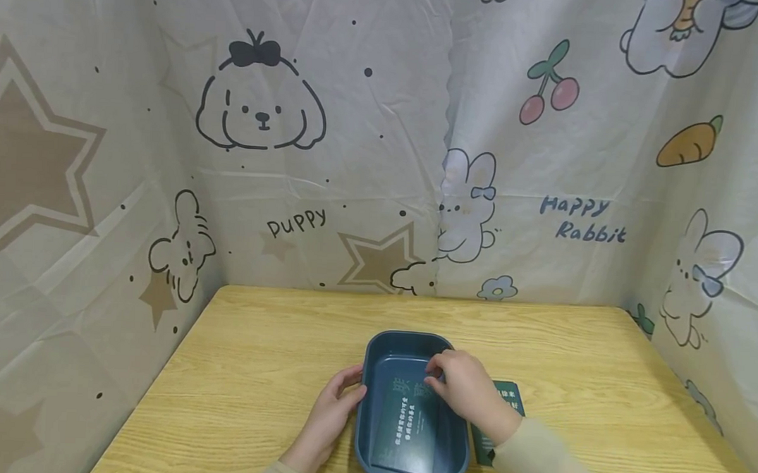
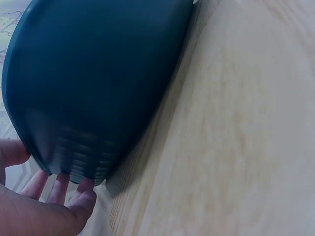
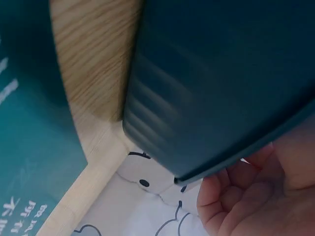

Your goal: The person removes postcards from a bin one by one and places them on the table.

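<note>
A dark blue-green tray (image 1: 416,342) with rounded corners rests on the table. Dark green cards with white characters lie in it, the top card (image 1: 417,436) overlapping at least one other. Beside the tray's left wall, my left hand (image 1: 328,414) holds its rim, thumb at the edge and fingers against the outer wall. My right hand (image 1: 467,388) hovers over the tray's right side near the card's upper corner. Its fingers are loosely bent, with a gap between thumb and forefinger and nothing visible in it. More green cards (image 1: 507,392) lie right of the tray, partly under the right forearm.
The table (image 1: 272,345) has a light wood grain. A white curtain (image 1: 382,159) printed with cartoon animals and stars stands around its back and sides.
</note>
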A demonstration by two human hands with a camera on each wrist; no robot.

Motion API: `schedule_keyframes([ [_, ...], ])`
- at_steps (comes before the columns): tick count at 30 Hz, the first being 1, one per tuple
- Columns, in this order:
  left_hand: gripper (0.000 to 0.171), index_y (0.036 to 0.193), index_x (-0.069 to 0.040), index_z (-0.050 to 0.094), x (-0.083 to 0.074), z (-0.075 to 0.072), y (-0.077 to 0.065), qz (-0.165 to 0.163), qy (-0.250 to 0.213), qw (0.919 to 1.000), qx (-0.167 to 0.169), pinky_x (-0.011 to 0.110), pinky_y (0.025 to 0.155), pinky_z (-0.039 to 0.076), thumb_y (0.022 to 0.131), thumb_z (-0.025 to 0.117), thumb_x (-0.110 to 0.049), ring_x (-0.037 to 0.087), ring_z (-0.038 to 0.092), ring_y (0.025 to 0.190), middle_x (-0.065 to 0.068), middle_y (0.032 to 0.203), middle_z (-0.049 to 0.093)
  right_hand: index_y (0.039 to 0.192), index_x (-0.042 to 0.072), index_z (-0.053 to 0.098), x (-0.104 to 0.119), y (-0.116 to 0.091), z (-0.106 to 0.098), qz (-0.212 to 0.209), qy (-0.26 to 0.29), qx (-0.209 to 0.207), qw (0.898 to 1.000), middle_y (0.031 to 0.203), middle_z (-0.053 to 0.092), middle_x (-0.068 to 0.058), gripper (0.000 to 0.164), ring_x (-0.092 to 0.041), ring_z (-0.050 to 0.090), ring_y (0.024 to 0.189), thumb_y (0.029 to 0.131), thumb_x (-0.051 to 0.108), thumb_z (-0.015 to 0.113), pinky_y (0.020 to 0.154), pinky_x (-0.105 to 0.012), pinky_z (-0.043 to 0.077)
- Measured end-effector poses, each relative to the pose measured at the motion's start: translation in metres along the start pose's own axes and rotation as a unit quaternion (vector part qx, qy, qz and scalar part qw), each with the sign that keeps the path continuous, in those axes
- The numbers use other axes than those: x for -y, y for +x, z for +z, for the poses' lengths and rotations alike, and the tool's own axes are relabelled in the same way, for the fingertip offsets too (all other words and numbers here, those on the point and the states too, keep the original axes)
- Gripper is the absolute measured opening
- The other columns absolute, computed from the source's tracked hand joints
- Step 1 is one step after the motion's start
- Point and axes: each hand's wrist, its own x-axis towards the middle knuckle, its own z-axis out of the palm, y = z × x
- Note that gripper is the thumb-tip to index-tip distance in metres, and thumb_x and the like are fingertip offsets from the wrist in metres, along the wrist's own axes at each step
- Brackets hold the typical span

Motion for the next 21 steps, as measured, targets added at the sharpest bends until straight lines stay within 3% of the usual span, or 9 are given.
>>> schedule_keyframes([
  [5,0.045,0.137,-0.005,0.046,-0.0001,0.0002,0.0001,0.000,-0.002,1.0000,0.001,0.051,0.105,0.040,0.094,0.055,-0.016,0.032,0.038,0.130,0.020,0.140,0.048,0.085,0.012,0.072,0.0030,0.0020,0.0031,-0.027,-0.013,0.009,0.999,0.076,0.065,0.003,0.012,-0.012,0.054,0.071,0.077,0.021,0.077,0.065,-0.035,0.053],
  [13,0.044,0.136,-0.006,0.048,-0.0017,0.0009,-0.0011,-0.004,0.001,1.0000,-0.002,0.052,0.106,0.039,0.094,0.055,-0.016,0.033,0.037,0.130,0.020,0.139,0.048,0.089,0.010,0.073,0.0084,0.0024,0.0059,-0.041,-0.011,0.042,0.998,0.079,0.066,0.001,0.015,-0.013,0.054,0.074,0.078,0.020,0.076,0.066,-0.033,0.055],
  [21,0.044,0.136,-0.006,0.048,-0.0017,0.0000,0.0002,-0.001,-0.002,1.0000,0.000,0.051,0.105,0.040,0.094,0.055,-0.016,0.032,0.038,0.129,0.020,0.139,0.048,0.090,0.010,0.073,0.0093,0.0024,0.0057,-0.048,-0.004,0.047,0.998,0.081,0.067,0.000,0.015,-0.013,0.053,0.074,0.078,0.020,0.076,0.066,-0.034,0.054],
])
